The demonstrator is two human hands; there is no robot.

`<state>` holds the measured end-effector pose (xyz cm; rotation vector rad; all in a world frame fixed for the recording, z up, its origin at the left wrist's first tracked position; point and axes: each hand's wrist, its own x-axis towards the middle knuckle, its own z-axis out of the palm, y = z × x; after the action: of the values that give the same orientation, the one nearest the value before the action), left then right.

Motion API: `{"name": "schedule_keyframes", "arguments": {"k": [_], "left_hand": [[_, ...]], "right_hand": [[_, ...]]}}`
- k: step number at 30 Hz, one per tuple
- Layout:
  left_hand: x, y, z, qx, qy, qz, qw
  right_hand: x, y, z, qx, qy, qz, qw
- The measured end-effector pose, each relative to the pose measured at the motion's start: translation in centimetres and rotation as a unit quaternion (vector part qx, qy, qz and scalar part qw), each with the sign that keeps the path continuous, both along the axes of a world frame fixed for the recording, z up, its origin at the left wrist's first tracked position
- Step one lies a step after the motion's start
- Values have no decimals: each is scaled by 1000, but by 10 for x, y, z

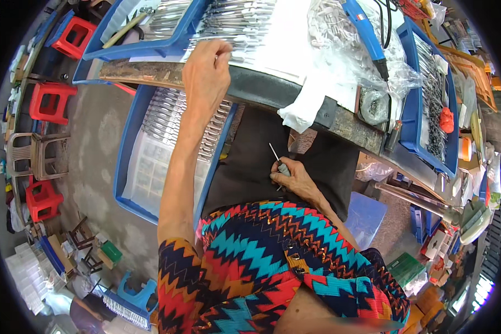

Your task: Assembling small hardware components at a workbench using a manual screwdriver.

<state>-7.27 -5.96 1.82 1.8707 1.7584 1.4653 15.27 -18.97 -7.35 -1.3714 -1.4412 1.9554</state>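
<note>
In the head view, the right hand (pixel 298 179) gripped a slim metal piece (pixel 283 166) between thumb and fingers, above the dark trousers (pixel 247 146). The left hand (pixel 207 69) was curled over the edge of the table (pixel 136 73), beside a pile of metal parts (pixel 246 25); whether it held anything could not be told. A loose pinch could have dropped the piece into the lap. A careless left-hand sweep might have knocked parts into the blue tray (pixel 137 210) lower down.
</note>
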Motion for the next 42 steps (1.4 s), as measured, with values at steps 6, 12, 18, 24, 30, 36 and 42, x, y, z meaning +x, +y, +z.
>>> {"name": "schedule_keyframes", "arguments": {"k": [6, 12, 18, 24, 30, 36, 42], "left_hand": [[0, 40, -12, 63, 188, -51, 979], [0, 54, -18, 94, 219, -91, 967], [-4, 55, -19, 116, 218, -100, 964], [-14, 53, -17, 147, 195, -120, 962], [-14, 51, -5, 194, 214, -182, 940], [1, 42, 15, 167, 263, -196, 930], [-1, 41, 6, 142, 191, -196, 951]], "right_hand": [[0, 1, -7, 5, 12, -1, 1000], [-1, 2, -8, -17, 2, -8, 1000], [-1, 2, -11, -17, 2, -6, 1000], [4, 2, -11, -11, -18, 5, 1000], [10, 1, -13, 130, -118, 89, 980], [13, 0, 8, 119, -109, 73, 984], [19, -5, 20, 129, -95, 86, 983]]}}
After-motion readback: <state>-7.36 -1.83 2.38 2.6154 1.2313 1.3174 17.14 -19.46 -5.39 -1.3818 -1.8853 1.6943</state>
